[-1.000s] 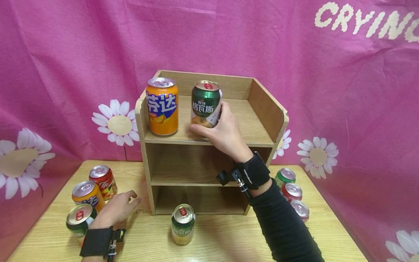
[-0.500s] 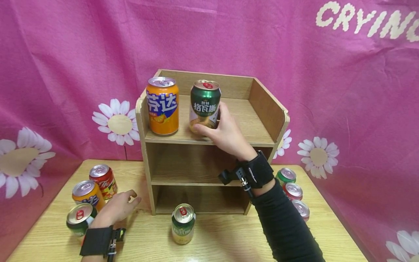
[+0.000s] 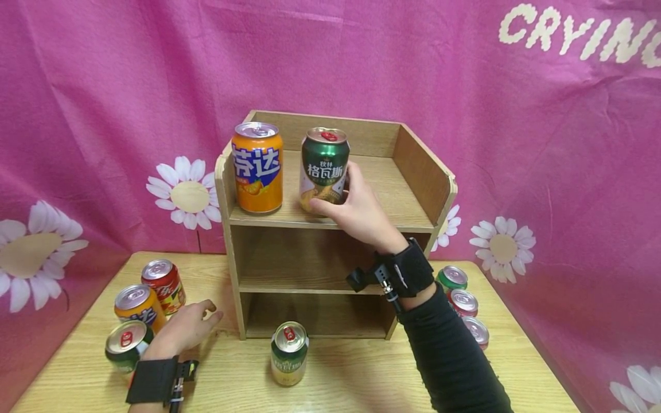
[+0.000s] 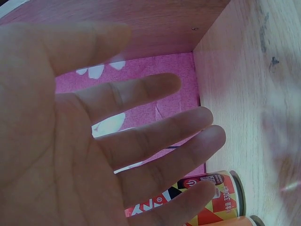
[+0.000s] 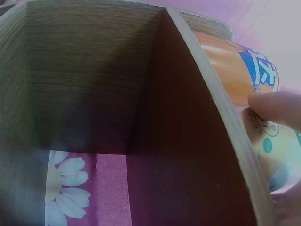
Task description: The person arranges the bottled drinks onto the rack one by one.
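Observation:
On the top board of a wooden shelf (image 3: 330, 225), my right hand (image 3: 361, 209) holds a green kvass can (image 3: 324, 166) upright, thumb across its front and fingers behind its right side. Just left of that can stands an orange soda can (image 3: 258, 172), a small gap between them in the head view. The thumb (image 5: 277, 108) shows against the can in the right wrist view. My left hand (image 3: 188, 330) is held low by the left cans, and its fingers (image 4: 155, 136) look spread and relaxed, holding nothing. Another green kvass can (image 3: 289, 355) stands on the table before the shelf.
At the left of the table (image 3: 232, 384) stand a red can (image 3: 164, 284), an orange can (image 3: 138, 307) and a green can (image 3: 126, 347). Behind the right forearm are a green can (image 3: 452, 278) and two reddish cans (image 3: 463, 302). Pink cloth (image 3: 330, 57) hangs behind.
My right hand has turned the green kvass can slightly, so its label faces more to the front, and the can sits a touch lower. The left hand has stayed put.

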`<state>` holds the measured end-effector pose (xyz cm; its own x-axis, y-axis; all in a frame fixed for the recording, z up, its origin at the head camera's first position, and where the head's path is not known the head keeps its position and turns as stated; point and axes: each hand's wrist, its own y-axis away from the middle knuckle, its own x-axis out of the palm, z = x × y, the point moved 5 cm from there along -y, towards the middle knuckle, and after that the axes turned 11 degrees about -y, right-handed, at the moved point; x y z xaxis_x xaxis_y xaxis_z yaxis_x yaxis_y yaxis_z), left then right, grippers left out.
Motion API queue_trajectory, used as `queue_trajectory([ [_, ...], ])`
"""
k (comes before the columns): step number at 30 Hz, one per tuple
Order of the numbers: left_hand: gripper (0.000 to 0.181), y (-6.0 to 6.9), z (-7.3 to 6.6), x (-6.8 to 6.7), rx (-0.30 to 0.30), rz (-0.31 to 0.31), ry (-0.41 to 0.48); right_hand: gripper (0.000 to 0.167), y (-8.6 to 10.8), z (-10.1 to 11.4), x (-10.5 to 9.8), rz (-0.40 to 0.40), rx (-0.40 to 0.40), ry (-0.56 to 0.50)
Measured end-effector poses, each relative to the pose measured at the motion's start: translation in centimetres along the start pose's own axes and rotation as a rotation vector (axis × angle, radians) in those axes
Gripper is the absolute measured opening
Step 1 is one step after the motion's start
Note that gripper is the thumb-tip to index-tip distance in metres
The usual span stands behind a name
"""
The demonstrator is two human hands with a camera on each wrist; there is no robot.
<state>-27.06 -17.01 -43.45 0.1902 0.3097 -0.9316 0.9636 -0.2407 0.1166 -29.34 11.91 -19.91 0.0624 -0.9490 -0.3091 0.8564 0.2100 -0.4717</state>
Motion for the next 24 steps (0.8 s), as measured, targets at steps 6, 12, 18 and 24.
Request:
queue_trajectory([
  [6,0.041,0.0,0.0,-0.1,-0.006,0.008,-0.001,0.073,-0.1,0.0,0.0,-0.021,-0.015,0.039],
  [12,0.040,0.2,-0.2,-0.3,-0.003,0.008,0.003,0.074,-0.1,0.0,0.1,-0.031,-0.023,0.060],
  [18,0.038,0.1,-0.3,-0.3,0.007,-0.010,-0.005,0.075,0.0,0.3,-0.1,-0.017,-0.004,0.067],
  [24,0.039,0.1,-0.4,-0.1,0.017,-0.012,-0.001,0.068,2.1,1.2,-1.6,0.013,-0.035,0.287],
])
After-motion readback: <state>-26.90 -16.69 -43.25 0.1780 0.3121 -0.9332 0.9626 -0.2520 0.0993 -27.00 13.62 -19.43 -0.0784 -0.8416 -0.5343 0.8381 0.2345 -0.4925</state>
